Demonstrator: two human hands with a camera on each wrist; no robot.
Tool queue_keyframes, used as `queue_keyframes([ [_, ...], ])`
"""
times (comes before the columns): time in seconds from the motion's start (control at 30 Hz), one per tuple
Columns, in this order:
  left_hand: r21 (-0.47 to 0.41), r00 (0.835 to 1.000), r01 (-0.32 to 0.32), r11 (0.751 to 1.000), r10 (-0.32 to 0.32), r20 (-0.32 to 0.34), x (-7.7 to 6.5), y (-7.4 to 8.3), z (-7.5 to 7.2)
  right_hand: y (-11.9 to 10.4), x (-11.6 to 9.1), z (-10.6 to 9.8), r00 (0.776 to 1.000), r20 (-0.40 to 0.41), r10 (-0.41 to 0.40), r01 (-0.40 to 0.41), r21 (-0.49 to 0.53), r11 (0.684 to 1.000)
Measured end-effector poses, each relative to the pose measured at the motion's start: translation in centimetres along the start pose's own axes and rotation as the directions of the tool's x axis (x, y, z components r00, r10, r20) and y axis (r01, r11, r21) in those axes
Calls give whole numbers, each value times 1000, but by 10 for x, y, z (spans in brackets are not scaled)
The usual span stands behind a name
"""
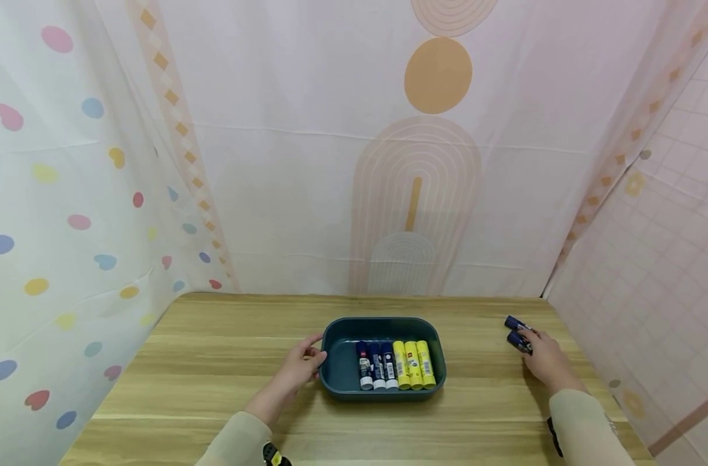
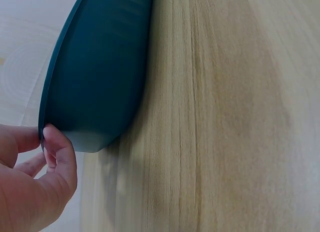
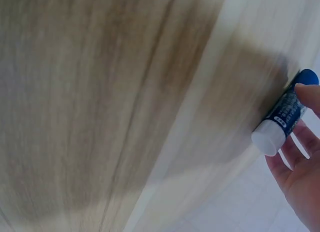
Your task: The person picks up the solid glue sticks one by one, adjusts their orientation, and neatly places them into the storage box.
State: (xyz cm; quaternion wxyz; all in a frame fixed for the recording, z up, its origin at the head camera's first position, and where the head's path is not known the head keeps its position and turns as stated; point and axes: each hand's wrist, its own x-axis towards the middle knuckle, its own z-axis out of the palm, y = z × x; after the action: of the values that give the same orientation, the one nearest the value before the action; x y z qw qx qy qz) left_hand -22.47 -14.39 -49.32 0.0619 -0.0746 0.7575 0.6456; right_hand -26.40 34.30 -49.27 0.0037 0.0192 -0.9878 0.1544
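A dark teal plastic tray [image 1: 383, 395] stands on the wooden table. Three navy glue sticks [image 1: 378, 366] with white bases and three yellow glue sticks [image 1: 413, 365] lie side by side in its middle and right part. At the tray's left end, my left hand [image 1: 300, 366] pinches the rim between thumb and fingers; the left wrist view shows this hand [image 2: 37, 184] close up. Far to the right, my right hand [image 1: 545, 358] holds a navy glue stick [image 3: 286, 112] between thumb and fingers. Just beyond it lies another navy glue stick [image 1: 516, 323].
The wooden table [image 1: 243, 336] ends at the back against a patterned curtain [image 1: 296, 213]. More curtain hangs at the left, with coloured dots, and at the right, with a grid print, close to my right hand.
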Motion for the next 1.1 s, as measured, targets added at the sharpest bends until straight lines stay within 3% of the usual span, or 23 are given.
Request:
queue_keyframes([
  [0.37, -10, 1000, 0, 1000, 0, 9, -1, 1, 1, -1, -4, -2, 1000, 22, 1, -1, 0, 1000],
  [0.6, -19, 1000, 2, 1000, -2, 2, 0, 0, 1, -4, -1, -1, 993, -82, -87, 88, 5, 996],
  [0.87, -15, 1000, 4, 1000, -4, 7, 0, 0, 0, -16, 2, -3, 984, -99, -150, 156, 56, 986],
  [1.1, -14, 1000, 5, 1000, -5, 7, 0, 1, 0, -33, 1, -5, 983, -98, -155, 170, 173, 970],
])
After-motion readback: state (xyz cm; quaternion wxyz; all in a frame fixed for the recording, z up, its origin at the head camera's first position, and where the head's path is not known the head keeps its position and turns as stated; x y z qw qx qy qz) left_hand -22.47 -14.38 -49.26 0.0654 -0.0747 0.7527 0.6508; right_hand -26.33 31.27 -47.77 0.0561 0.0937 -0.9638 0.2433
